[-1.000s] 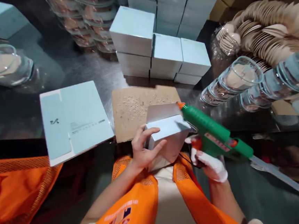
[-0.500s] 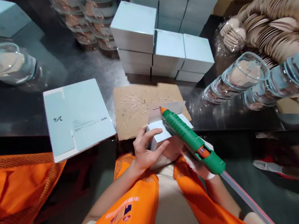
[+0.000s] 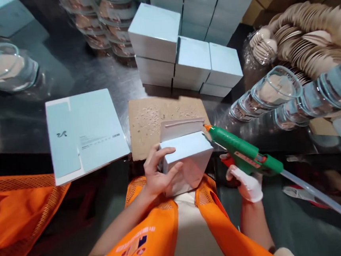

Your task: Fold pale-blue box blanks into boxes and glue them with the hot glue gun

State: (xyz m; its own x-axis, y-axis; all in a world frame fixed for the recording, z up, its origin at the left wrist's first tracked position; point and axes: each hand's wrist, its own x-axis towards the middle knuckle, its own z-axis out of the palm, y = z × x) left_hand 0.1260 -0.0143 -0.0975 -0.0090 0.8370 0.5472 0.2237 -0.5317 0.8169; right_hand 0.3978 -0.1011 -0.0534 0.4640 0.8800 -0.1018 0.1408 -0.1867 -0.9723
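My left hand grips the left end of a white carton box, thumb on the near face and fingers over the top. The box is tilted at the table's front edge, its flap raised, with a line of glue along the flap's upper edge. In my right hand, partly wrapped in white, is a green glue gun with a red trigger. Its orange nozzle touches or nearly touches the flap's right end. A clear glue stick runs out of the gun's back. Beneath the box lies a glue-spotted cardboard sheet.
Flat folded cartons lie at the left. Closed white boxes are stacked behind the cardboard. Clear cups lie stacked at the right, near a pile of wooden spoons. More cup stacks stand at the back left.
The glue gun has moved right along the flap, from near its left end to its right end. A long glue line now shows there. My left hand still holds the box.
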